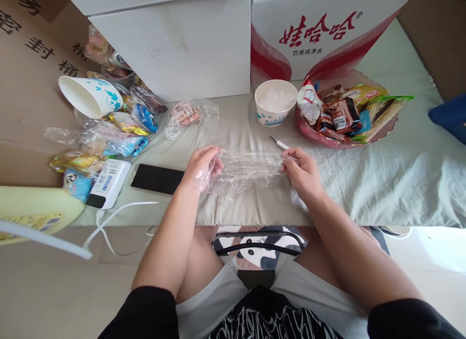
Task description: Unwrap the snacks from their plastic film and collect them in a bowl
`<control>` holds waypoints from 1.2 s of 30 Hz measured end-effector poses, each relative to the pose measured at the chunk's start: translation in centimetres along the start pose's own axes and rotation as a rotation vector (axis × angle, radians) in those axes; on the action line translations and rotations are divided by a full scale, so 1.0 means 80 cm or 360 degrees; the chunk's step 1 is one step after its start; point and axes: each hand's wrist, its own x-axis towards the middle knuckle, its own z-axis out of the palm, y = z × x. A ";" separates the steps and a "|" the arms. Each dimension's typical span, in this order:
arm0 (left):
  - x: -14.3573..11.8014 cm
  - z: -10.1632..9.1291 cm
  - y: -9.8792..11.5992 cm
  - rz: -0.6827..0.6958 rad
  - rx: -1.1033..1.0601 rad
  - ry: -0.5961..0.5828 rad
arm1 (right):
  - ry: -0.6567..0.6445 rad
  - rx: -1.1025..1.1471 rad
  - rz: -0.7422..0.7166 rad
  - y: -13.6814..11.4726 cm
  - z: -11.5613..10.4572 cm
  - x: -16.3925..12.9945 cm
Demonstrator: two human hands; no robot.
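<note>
A crinkled clear plastic bag (247, 169) stretches between my two hands, just above the cloth-covered table. My left hand (204, 169) grips its left side, fingers closed, with some film lying over the wrist. At the other end my right hand (301, 171) pinches the bag between thumb and fingers. Just beyond the right hand lies a slim white pen-like tool (279, 143) with a dark pointed tip, its near end hidden by the fingers. Behind it stands a paper cup (274, 116) holding whitish translucent contents. Beside my left forearm lies a black phone (156, 178), partly covered.
At right, a pink bowl (309, 135) holds packaged snacks. More snack packets (131, 123) and a tipped paper cup (91, 96) crowd the left. A white power bank (111, 181) trails a cable (120, 209) over the front edge. White boxes (174, 57) stand along the back.
</note>
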 end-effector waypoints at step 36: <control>0.009 -0.026 0.001 0.0625 -0.0314 0.0285 | 0.0289 0.0328 -0.0199 -0.010 -0.007 -0.005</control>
